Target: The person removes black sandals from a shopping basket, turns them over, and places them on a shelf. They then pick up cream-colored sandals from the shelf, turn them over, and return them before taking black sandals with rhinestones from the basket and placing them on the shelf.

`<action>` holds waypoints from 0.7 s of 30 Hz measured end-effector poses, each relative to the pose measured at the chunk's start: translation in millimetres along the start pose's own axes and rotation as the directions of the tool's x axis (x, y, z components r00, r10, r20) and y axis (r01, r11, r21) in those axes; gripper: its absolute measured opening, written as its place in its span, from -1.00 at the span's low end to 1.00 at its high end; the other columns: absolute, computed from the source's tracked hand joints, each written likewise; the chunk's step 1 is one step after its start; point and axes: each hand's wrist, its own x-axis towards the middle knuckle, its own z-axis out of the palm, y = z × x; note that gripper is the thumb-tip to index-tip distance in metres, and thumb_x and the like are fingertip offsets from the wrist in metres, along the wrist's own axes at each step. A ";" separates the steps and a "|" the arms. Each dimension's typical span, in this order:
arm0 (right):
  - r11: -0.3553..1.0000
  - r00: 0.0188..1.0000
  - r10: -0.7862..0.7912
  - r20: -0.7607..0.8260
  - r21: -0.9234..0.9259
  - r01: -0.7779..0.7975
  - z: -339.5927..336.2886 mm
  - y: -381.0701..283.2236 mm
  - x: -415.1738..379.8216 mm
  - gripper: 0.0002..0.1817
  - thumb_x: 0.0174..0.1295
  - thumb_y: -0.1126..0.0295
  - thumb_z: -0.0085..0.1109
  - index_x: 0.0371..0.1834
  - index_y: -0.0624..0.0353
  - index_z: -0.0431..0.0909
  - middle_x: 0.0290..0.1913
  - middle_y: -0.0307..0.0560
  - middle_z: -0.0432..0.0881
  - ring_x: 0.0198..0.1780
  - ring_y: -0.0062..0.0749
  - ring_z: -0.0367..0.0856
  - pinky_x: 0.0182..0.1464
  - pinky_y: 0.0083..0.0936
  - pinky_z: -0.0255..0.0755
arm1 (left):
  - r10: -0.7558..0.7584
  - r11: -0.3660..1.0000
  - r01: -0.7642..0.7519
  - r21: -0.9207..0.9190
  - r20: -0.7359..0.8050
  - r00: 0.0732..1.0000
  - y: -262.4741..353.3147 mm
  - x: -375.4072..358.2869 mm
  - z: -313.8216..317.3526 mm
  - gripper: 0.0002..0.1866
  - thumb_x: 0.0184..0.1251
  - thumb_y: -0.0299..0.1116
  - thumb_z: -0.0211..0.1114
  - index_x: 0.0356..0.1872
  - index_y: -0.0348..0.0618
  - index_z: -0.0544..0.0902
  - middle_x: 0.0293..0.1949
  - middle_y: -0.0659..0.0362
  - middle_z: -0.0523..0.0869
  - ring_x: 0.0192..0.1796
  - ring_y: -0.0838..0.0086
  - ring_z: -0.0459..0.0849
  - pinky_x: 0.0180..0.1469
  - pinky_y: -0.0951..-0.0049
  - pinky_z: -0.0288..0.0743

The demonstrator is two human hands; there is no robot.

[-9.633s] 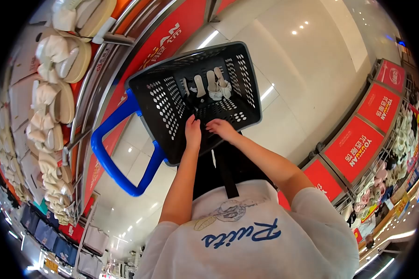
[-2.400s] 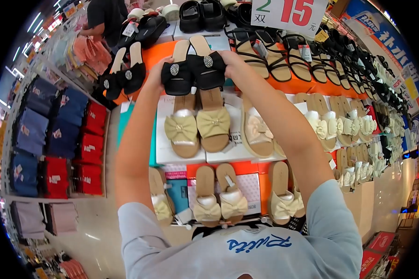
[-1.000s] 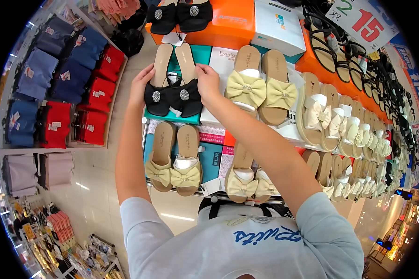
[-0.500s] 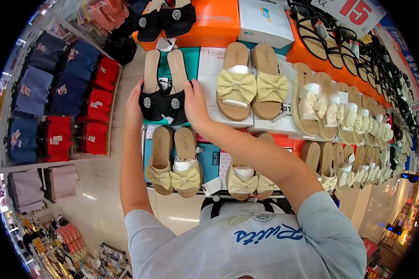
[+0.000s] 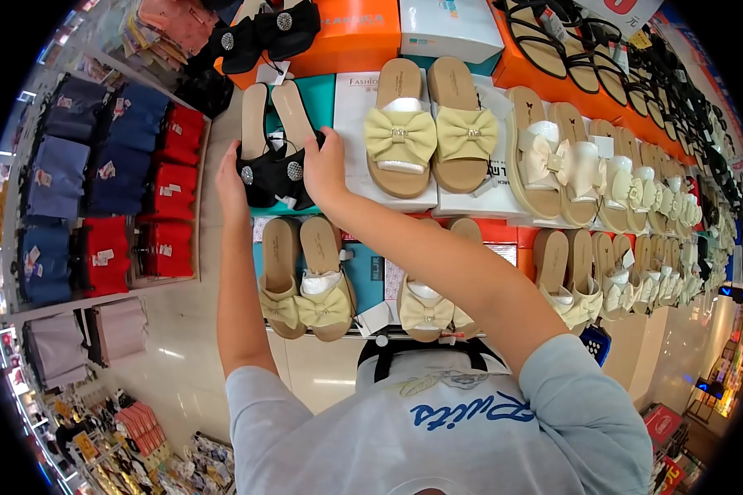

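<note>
A pair of black slide sandals (image 5: 264,183), each with a bow and a round sparkling ornament, lies on a green shoebox (image 5: 322,92). My left hand (image 5: 232,183) presses along the outer side of the left sandal. Around the outer side of the right sandal, the fingers of my right hand (image 5: 327,172) are curled at the bow. Both hands grip the pair from opposite sides, with the thumbs largely hidden. Pale yellow bow sandals (image 5: 400,132) sit on a white box to the right. Another yellow bow pair (image 5: 326,305) stands nearer my body.
Beyond the pair, more black bow sandals (image 5: 287,29) rest on an orange box (image 5: 355,37). Rows of cream sandals (image 5: 582,169) and black strappy sandals (image 5: 545,49) extend right. A rack of folded blue and red garments (image 5: 107,181) stands left, across a strip of tiled floor (image 5: 182,330).
The black sandals have tilted and come closer together between my hands. My right hand has shifted inward onto the right bow. The whole view has moved slightly.
</note>
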 end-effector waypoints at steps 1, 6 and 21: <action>1.000 1.000 0.004 0.004 -0.001 -0.004 -2.5 -0.2 -2.3 -0.52 0.24 0.34 -0.05 0.14 0.48 0.20 0.15 0.30 0.27 0.21 0.09 0.19 0.27 -0.25 0.05 | -0.007 1.000 0.007 -0.005 -0.011 1.000 -2.7 1.6 -2.0 -0.56 0.36 -0.22 -0.03 0.08 -0.39 0.46 0.09 0.04 0.50 0.16 0.39 0.42 0.22 0.53 0.16; 0.992 0.982 -0.110 0.151 -0.048 0.118 -27.4 2.5 -29.1 -0.32 0.19 0.22 0.07 0.25 0.45 0.07 0.21 0.28 0.21 0.26 0.01 0.17 0.29 -0.34 0.06 | -0.153 0.971 0.193 -0.144 0.252 0.956 -89.6 43.0 -53.2 -0.53 0.37 -0.17 -0.03 0.14 -0.34 0.40 0.15 0.01 0.44 0.19 0.35 0.38 0.24 0.51 0.12; 0.994 0.880 -0.106 0.463 0.055 0.090 -130.8 -20.3 -102.4 -0.28 0.14 0.38 0.15 0.31 0.33 0.00 0.31 0.14 0.07 0.35 -0.17 0.05 0.34 -0.39 0.02 | 0.068 0.993 -0.060 0.100 -0.078 0.995 8.6 -33.6 -9.2 -0.48 0.36 -0.19 0.02 0.22 -0.33 0.30 0.25 0.00 0.33 0.30 0.32 0.26 0.31 0.44 0.05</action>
